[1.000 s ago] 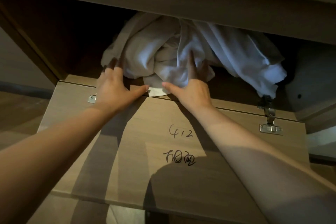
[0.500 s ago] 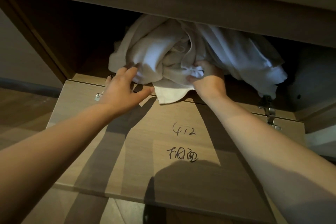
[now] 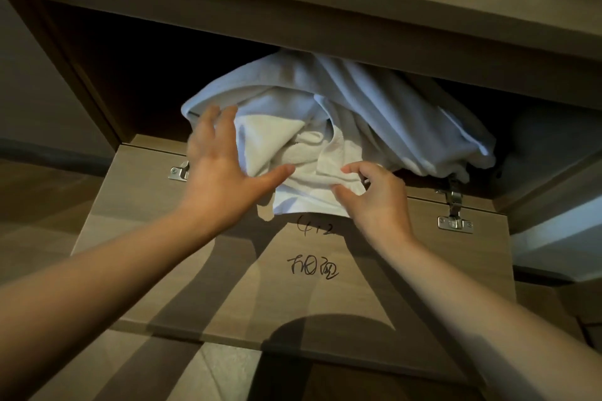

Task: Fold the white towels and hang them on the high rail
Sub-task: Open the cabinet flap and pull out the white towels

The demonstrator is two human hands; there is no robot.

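Reaching up from the lower left, the left forearm crosses the cabinet door (image 3: 130, 205), a flap lying open and flat toward the camera. The left hinge (image 3: 178, 170) sits at the door's back edge, just left of the left hand (image 3: 221, 176). That hand is spread wide, palm down. Its slightly blurred fingers are laid on the left flank of the white towels (image 3: 280, 143), and its thumb stretches rightward against the cloth; it grips nothing. The towels lie as a crumpled heap in the dark compartment behind the door's back edge. Their lowest fold spills forward over that edge onto the door, just above the handwriting (image 3: 312, 265) inked at the door's middle. At the right end of that fold, the right hand (image 3: 378, 198) comes in from the lower right, knuckles up, with forefinger and thumb curled in a pinch on the cloth. Farther right, the right hinge (image 3: 454, 215) bridges the door's back edge, beneath the heap's bluish overhanging end.
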